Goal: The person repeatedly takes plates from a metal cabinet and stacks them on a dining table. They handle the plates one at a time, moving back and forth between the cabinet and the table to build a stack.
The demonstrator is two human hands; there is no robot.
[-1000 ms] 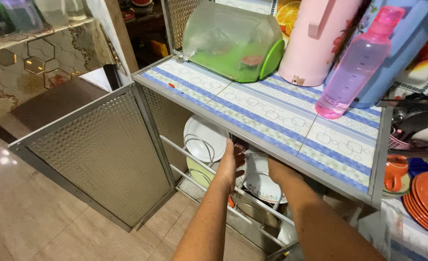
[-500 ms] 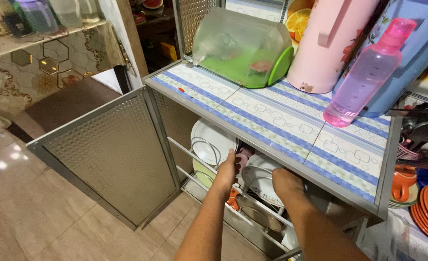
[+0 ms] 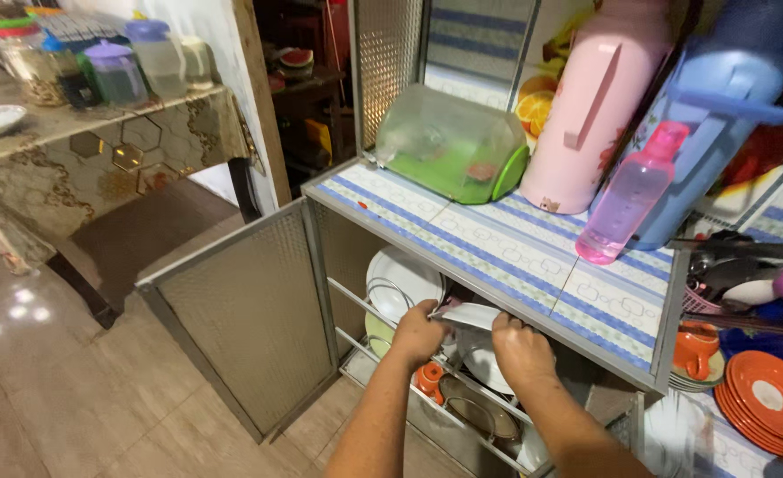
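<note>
From the head view, our left hand (image 3: pixel 416 332) and right hand (image 3: pixel 520 345) both close on the rim of a white plate (image 3: pixel 471 316), held just under the tiled counter (image 3: pixel 515 257) above the cabinet's dish rack (image 3: pixel 383 350). We judge it stiff, glazed, slippery and breakable — opposite rim edges are the surest hold.

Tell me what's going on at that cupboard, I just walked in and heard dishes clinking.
A person is reaching into the open tiled cabinet, both hands on a white plate at the dish rack: left hand on its left edge, right hand on its right. More plates stand in the rack. A pink bottle and green-based container sit on top.
</note>
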